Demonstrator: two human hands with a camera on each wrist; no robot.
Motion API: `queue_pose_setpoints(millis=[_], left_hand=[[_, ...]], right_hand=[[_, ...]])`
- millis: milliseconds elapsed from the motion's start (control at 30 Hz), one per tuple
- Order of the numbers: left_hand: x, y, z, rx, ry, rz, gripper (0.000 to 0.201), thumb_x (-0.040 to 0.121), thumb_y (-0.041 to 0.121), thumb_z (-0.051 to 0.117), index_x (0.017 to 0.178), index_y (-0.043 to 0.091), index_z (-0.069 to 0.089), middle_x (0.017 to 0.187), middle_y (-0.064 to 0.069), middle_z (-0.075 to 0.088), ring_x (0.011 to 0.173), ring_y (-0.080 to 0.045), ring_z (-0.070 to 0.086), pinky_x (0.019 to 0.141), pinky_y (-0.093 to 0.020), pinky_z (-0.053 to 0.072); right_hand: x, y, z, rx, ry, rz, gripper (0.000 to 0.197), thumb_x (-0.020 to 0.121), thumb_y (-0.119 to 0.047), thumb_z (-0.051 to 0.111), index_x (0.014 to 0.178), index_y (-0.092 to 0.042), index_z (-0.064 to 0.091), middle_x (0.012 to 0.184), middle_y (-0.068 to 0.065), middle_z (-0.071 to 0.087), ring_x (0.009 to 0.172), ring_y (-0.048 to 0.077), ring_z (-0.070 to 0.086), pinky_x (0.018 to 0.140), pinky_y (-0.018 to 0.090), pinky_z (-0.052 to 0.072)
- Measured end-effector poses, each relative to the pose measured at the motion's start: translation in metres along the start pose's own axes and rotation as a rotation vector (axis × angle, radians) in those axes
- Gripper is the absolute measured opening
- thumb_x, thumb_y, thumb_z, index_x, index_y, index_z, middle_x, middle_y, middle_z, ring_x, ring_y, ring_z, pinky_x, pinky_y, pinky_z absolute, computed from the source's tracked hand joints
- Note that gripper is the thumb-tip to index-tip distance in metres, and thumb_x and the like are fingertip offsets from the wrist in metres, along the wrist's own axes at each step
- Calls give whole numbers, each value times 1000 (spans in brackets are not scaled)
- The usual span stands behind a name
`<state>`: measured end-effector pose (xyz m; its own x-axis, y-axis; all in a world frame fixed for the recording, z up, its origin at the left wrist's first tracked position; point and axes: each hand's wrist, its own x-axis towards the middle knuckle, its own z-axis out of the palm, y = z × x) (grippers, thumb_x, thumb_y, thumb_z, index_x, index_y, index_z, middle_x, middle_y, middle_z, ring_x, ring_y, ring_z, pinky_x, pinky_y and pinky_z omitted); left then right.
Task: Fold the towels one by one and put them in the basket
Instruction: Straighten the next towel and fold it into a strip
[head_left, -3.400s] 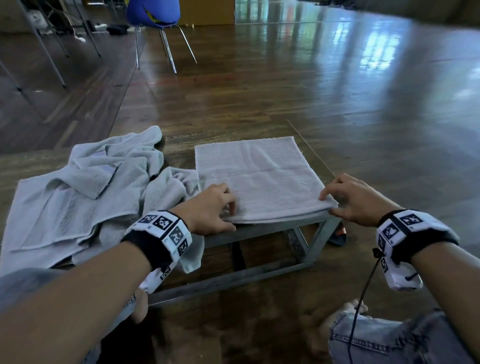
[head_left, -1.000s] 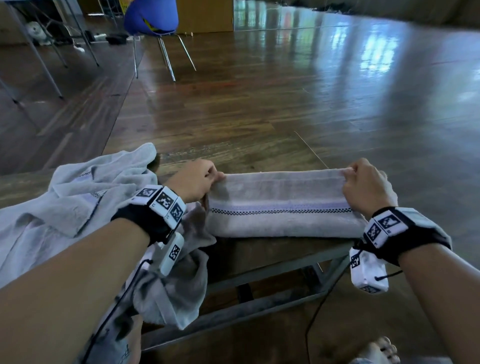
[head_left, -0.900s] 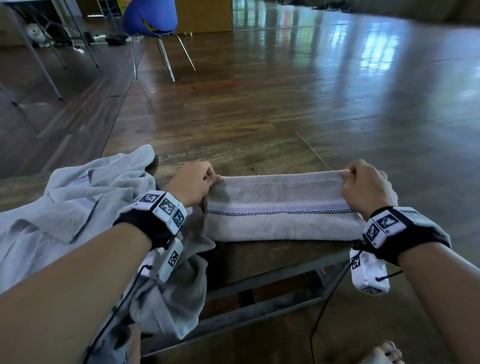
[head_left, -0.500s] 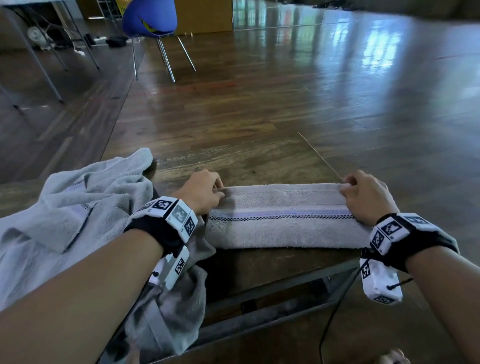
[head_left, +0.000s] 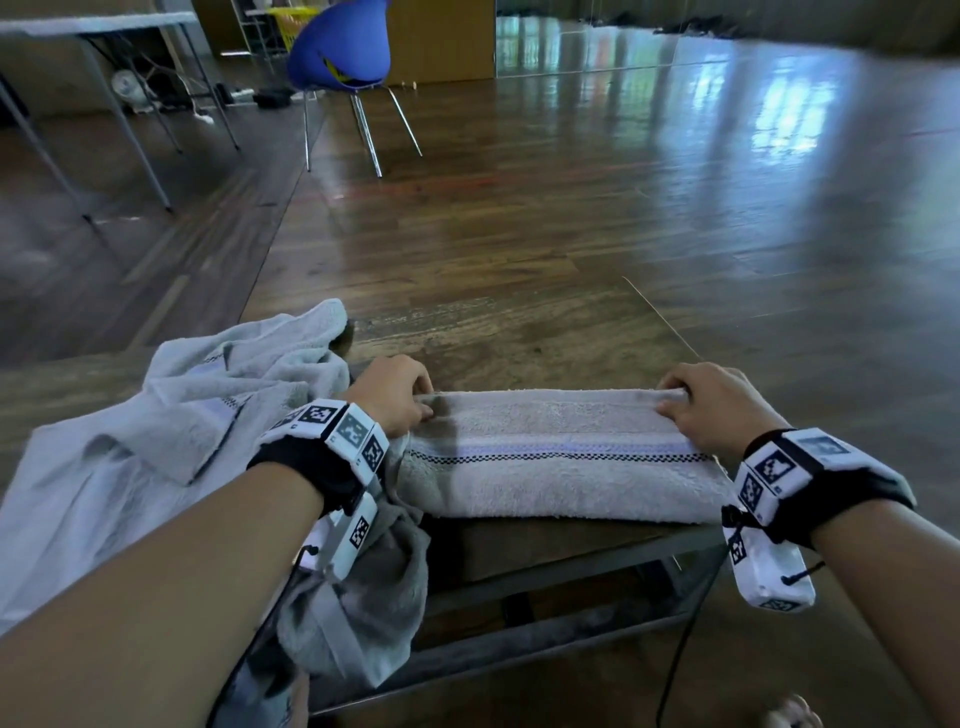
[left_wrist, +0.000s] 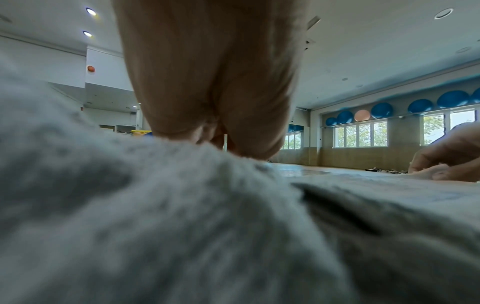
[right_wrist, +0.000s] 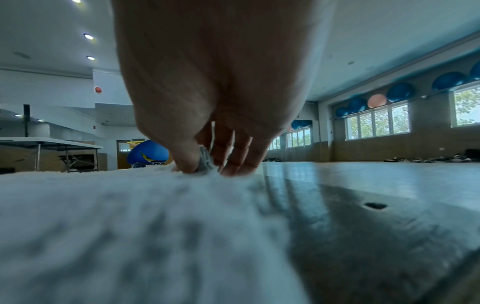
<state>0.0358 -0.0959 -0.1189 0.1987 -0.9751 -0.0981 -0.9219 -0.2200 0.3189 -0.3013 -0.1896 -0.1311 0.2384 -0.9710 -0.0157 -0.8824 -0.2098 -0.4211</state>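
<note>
Folded into a long narrow band across the near right part of the low wooden desk (head_left: 519, 332): a pale grey terry towel with a checked black-and-lilac stripe (head_left: 561, 457), its near edge lying along the desk's front. Pinched at the far left corner by the left hand (head_left: 395, 395), thumb and curled fingertips closed on the cloth. Pinched at the far right corner by the right hand (head_left: 719, 400); in the right wrist view, a small ridge of towel (right_wrist: 205, 160) caught between thumb and fingers (right_wrist: 241, 152), the rest of the towel flat on the desk. Both wrists wrapped in black bands with white marker blocks (head_left: 343, 431). Heaped to the left, touching the folded towel's left end and spilling over the desk's front edge: a rumpled pile of pale grey towels (head_left: 171, 426). Beneath, a grey metal frame (head_left: 545, 571). Farther back on the glossy wooden floor (head_left: 675, 182), a blue shell chair on thin metal legs (head_left: 340, 52). Behind the chair, something yellow (head_left: 288, 21), too small to identify.
</note>
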Motion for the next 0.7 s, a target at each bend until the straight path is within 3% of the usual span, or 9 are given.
queue_pose_setpoints(millis=[67,167,233,367,433,500,567,600,700], left_hand=[[-5,-4,-1,0,44,7,16,85,21,77,98,12,73,94,-1,65,88,-18,61,78,-30,50],[-13,-2,-5,-45,133,19,15,82,20,80,92,11,73,89,-3,66,75,-17,58,71,-30,50],[-16,6,-13,-41,229,70,13,79,18,81,88,12,74,86,-3,66,78,-18,59,73,-32,51],[-19,22,-38,-132,495,174,9,80,18,79,80,18,70,85,0,64,78,-17,59,70,-34,52],[-20,26,-50,-173,655,236,11,81,20,77,84,19,67,91,0,61,72,-8,54,65,-13,44],[-26,29,-58,-227,748,344,14,81,17,77,88,18,66,92,0,59,69,0,50,63,-4,39],[-32,28,-59,-236,725,425,17,79,12,78,88,17,65,92,-2,57,69,3,48,64,-2,38],[-35,26,-56,-218,661,434,18,77,11,79,87,17,65,92,-4,57,69,3,48,63,-4,38],[-41,13,-36,-111,218,292,25,71,16,82,86,21,62,87,-4,63,70,-8,55,66,-23,44]], right_hand=[[-1,-4,0,-19,-14,-5,9,93,-17,65,87,-16,71,93,11,67,72,16,61,58,29,48],[-4,-8,-8,-31,5,4,15,91,-22,70,76,-23,70,89,10,67,71,21,65,66,35,55],[-5,-11,-17,-11,116,-32,10,90,-24,72,80,-20,73,88,9,69,72,22,65,70,36,55],[-7,-13,-38,34,444,-189,7,87,-10,67,89,-10,74,88,13,69,79,25,56,77,30,39],[-13,-9,-49,98,593,-271,12,83,-4,65,92,-11,70,91,12,66,81,27,57,77,31,41],[-24,-2,-55,157,658,-329,18,82,-2,66,94,-15,66,96,10,63,82,24,58,75,25,40],[-36,9,-57,173,639,-336,20,82,-3,69,94,-19,64,98,8,61,85,21,58,75,21,40],[-40,16,-55,169,571,-322,21,82,-4,72,94,-19,64,99,8,61,88,23,60,78,27,46],[-55,36,-44,116,143,-237,31,73,-11,87,98,-15,68,101,11,63,95,30,63,90,48,54]])
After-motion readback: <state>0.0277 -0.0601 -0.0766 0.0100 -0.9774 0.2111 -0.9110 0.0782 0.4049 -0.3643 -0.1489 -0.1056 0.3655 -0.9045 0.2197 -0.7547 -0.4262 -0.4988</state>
